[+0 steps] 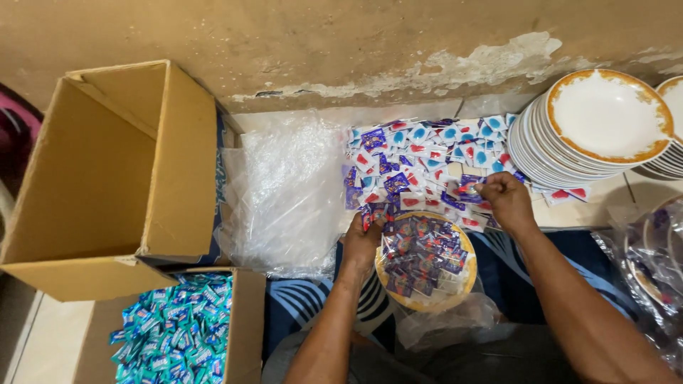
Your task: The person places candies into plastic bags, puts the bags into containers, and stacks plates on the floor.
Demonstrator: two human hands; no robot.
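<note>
A bowl [427, 259] with a gold rim is seen low centre, resting on the lap, filled with small purple and blue sachets under a clear plastic wrap. The left hand [363, 238] is placed at the bowl's 9 o'clock edge, fingers curled shut on a few sachets and on the wrap there. The right hand [506, 199] is found at about 2 o'clock from the bowl, just beyond its rim, fingers pinched closed on a sachet at the near edge of the sachet pile [434, 160].

The pile is spread on the floor from 11 to 1 o'clock of the bowl, its long axis running left to right along the wall [341, 43]. From the right fingers the bulk of the pile lies toward 10 o'clock; from the left fingers it lies toward 1 o'clock. The right hand is judged nearer to the loose sachets, the left nearer to the bowl.

A stack of white plates [605, 128] with gold rims is seen at 3 o'clock of the pile, touching its edge. Crumpled clear plastic sheet [284, 192] lies at 9 o'clock of the pile. An open cardboard box [114, 178] stands further left, empty as far as is visible. A second box [178, 327] at 8 o'clock of the bowl is filled with teal sachets. More plastic-wrapped plates [654, 263] are partly shown at far right.
</note>
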